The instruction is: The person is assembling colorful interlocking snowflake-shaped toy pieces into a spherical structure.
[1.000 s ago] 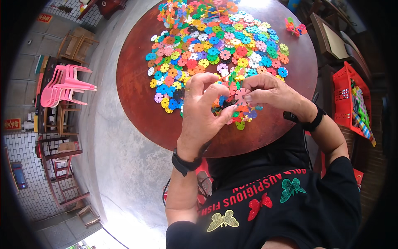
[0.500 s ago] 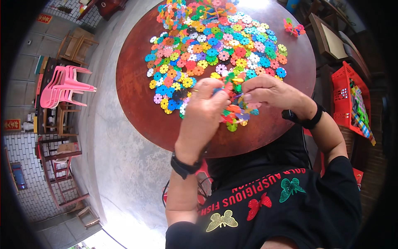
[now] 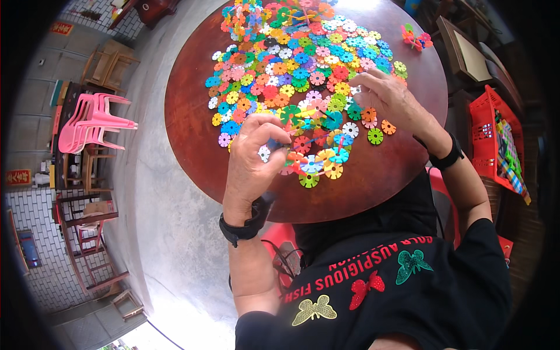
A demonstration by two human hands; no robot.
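Observation:
My left hand (image 3: 254, 154) is curled, thumb and forefinger closed at the left edge of a joined build of flower-shaped plastic discs (image 3: 301, 144). That build forms a rough ring of many colours, low over the near part of the round table. A white disc (image 3: 264, 153) shows in the gap between thumb and finger. Out to the right, my right hand (image 3: 391, 99) reaches over loose discs (image 3: 340, 73) with its fingers apart. Its fingertips are beside a white disc (image 3: 355, 90); the palm side is hidden.
The round brown table (image 3: 189, 116) bears a wide spread of loose discs. Finished disc builds stand at its far edge, and a small disc flower (image 3: 416, 39) sits far right. A red plastic basket (image 3: 481, 137) is to the right, stacked pink chairs (image 3: 96, 122) to the left.
Both hands were together at the disc build. My right hand has moved off right and farther away, over the loose discs; my left hand has shifted left, and the build is more exposed.

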